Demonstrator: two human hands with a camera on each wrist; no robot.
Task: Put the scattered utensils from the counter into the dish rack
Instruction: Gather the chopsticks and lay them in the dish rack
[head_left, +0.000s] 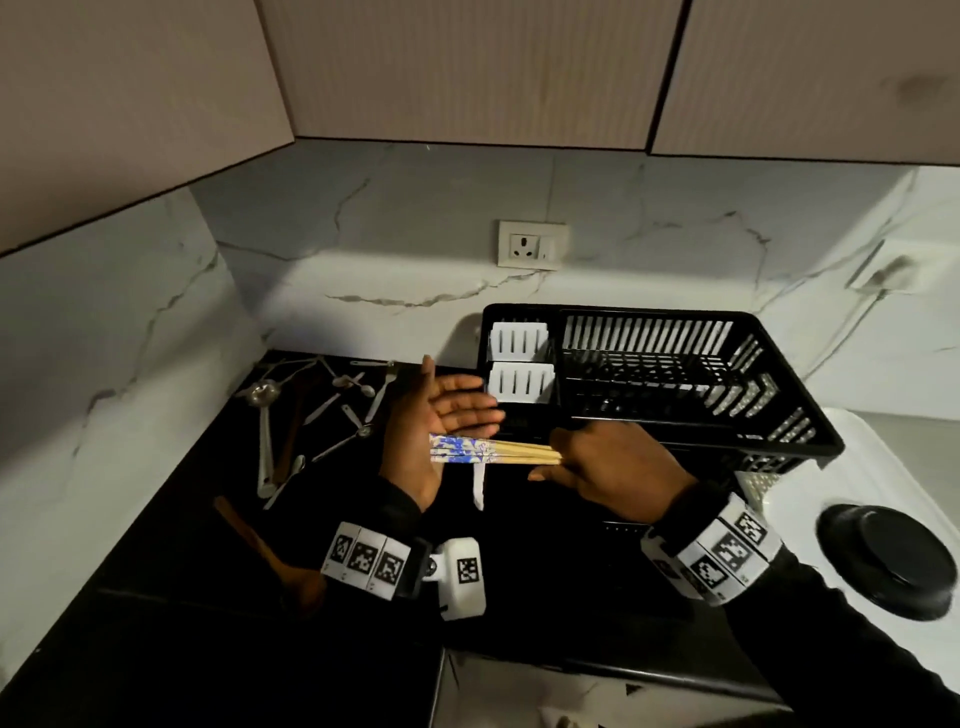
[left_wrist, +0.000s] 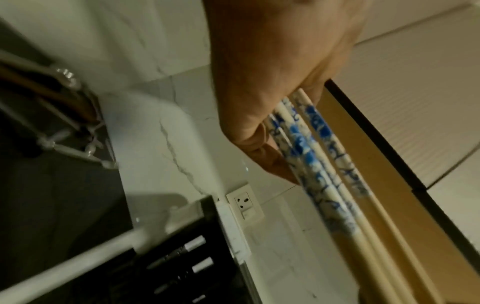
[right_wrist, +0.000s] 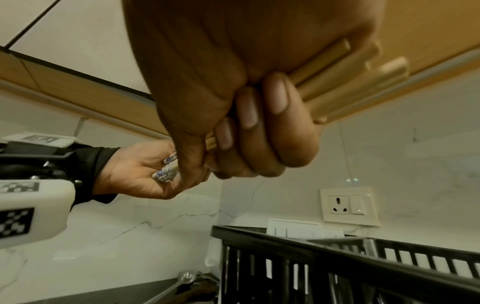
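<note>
Several chopsticks (head_left: 493, 451), blue-and-white patterned at one end and plain wood at the other, are held level above the black counter. My right hand (head_left: 613, 467) grips their wooden ends (right_wrist: 337, 78), fingers curled round the bundle. My left hand (head_left: 447, 421) is flat with straight fingers, and the patterned ends (left_wrist: 319, 164) butt against its palm. Behind the hands stands the black dish rack (head_left: 810, 426), with two white slotted utensil cups (head_left: 521, 382) in its left end. Scattered spoons and forks (head_left: 322, 410) lie on the counter to the left.
A wooden spoon (head_left: 270, 551) lies at the counter's near left, and a white utensil (head_left: 478, 486) lies under the chopsticks. A black round lid (head_left: 891, 558) sits on the white surface at right. A wall socket (head_left: 532, 245) is behind the rack, with cabinets overhead.
</note>
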